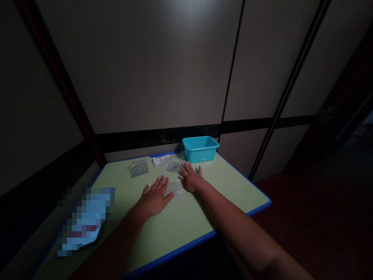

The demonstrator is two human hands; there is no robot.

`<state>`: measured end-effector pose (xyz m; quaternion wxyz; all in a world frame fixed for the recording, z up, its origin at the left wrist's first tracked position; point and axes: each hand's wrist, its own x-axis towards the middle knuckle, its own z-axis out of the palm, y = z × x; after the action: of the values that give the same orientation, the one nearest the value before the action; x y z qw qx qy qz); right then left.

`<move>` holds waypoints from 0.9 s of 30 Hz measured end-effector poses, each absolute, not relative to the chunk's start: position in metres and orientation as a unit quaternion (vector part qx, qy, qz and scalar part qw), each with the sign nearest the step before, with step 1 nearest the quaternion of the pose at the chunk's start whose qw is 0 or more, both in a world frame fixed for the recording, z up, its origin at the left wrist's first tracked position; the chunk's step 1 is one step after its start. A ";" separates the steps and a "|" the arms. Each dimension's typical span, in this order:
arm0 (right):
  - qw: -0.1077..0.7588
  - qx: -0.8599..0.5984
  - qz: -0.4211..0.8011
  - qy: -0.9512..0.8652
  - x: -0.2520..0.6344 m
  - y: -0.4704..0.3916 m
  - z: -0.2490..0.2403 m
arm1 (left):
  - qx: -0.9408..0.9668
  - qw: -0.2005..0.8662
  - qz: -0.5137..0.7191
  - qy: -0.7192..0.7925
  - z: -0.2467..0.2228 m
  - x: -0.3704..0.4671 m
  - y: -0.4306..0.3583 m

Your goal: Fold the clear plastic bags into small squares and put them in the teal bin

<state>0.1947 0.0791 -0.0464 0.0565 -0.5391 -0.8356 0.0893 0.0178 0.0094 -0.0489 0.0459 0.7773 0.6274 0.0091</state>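
Note:
A clear plastic bag (175, 187) lies flat on the pale green table (186, 217). My left hand (154, 199) rests palm down on its left end, fingers spread. On its right end lies my right hand (190, 178), also palm down with fingers apart. Just beyond my right fingertips is a small greyish clear bag (173, 167). Farther left sits another flat clear bag (139, 168). Near the back edge is a crumpled clear bag (161, 160) with something white in it, too small to name.
A turquoise plastic basket (201, 150) stands at the table's back right corner, its inner floor hidden. At the left edge lies a blurred-out bluish flat object (89, 217). Wardrobe panels (163, 70) rise right behind the blue-edged table.

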 end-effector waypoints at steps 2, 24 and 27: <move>0.053 -0.539 0.093 -0.835 0.195 0.079 -0.045 | 0.760 0.046 0.006 0.648 -0.049 0.016 0.010; 0.014 -0.529 0.075 -0.845 0.178 0.070 -0.043 | 0.804 -0.022 0.102 0.586 -0.046 0.049 -0.004; 0.022 -0.522 0.074 -0.849 0.174 0.069 -0.044 | 0.797 -0.008 0.083 0.598 -0.050 0.048 -0.003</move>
<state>0.1742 0.0690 -0.0439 0.0217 -0.5220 -0.8495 0.0735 0.0480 -0.0026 -0.0501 -0.0079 0.7975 0.5976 0.0827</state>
